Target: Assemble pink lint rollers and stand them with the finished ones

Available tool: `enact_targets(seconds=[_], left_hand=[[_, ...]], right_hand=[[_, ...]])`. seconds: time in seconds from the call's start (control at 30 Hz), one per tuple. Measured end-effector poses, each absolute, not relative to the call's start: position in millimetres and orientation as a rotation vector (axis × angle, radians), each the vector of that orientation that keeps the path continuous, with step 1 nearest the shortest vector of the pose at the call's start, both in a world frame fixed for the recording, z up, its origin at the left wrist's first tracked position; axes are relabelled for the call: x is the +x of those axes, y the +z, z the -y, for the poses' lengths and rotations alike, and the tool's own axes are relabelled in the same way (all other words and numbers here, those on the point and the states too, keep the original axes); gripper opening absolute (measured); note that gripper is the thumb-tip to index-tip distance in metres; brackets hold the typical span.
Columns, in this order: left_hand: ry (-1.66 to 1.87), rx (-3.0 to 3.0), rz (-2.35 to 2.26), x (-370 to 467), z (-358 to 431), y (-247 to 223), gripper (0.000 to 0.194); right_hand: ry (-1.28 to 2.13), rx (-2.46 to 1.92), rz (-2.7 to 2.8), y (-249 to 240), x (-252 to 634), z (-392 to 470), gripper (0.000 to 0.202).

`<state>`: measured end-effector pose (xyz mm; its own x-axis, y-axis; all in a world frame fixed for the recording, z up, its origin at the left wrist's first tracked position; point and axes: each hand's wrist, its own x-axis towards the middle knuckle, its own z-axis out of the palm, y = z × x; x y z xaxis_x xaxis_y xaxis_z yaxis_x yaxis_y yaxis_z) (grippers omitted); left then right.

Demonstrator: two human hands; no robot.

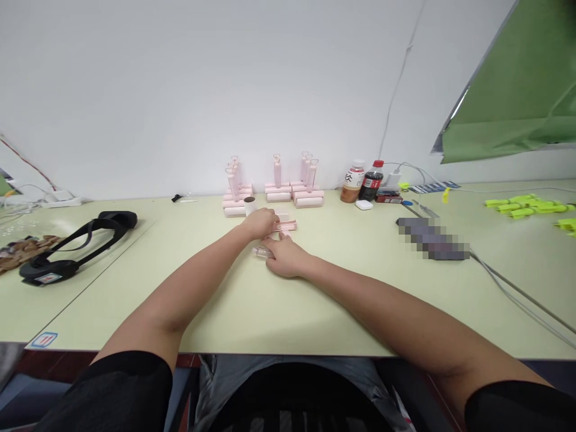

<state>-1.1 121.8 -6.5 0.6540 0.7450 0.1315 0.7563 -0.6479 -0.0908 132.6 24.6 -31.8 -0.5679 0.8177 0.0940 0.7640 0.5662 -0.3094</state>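
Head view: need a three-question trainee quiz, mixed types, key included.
1. Multiple choice: which thing pokes out beside the right hand?
a) black headset
b) clear piece
c) power strip

2. True or false: the red-capped bottle stands to the right of the white-capped bottle in the picture.

3. Short answer: which hand is nearer the white cylinder?

Key: 1. b; 2. true; 3. the left hand.

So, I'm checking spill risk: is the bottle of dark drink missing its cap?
No, the bottle of dark drink has a red cap on its top.
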Motion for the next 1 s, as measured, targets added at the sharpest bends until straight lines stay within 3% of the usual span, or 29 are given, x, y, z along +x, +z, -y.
enact_targets(seconds=[0.23, 0.43, 0.63, 0.77, 1.0], left_hand=[[-0.435, -2.732, 1.202, -16.4, -118.4, -30.9, 0.029], [-0.698, -2.819, 1.284, -27.2, -112.3, -35.7, 0.027], [-0.674, -2.863, 1.089, -36.0, -98.0, -34.4, 0.032], [-0.603, -2.787, 1.128, -41.3, -82.3, -23.3, 0.023], [-0.373, -2.818, 1.168, -47.0, -63.4, -9.8, 0.018]], right_hand=[[0.334, -1.208, 2.659, -31.8, 129.1, -23.7, 0.043], [0.362, -1.211, 2.68, -31.0, 129.4, -20.6, 0.052], [0.284, -1.144, 2.657, -36.6, 131.6, -19.2, 0.048], [0.129, -1.266, 2.594, -38.3, 135.0, -9.4, 0.055], [-0.042, -1.45, 2.553, -28.1, 147.9, 3.7, 0.024]])
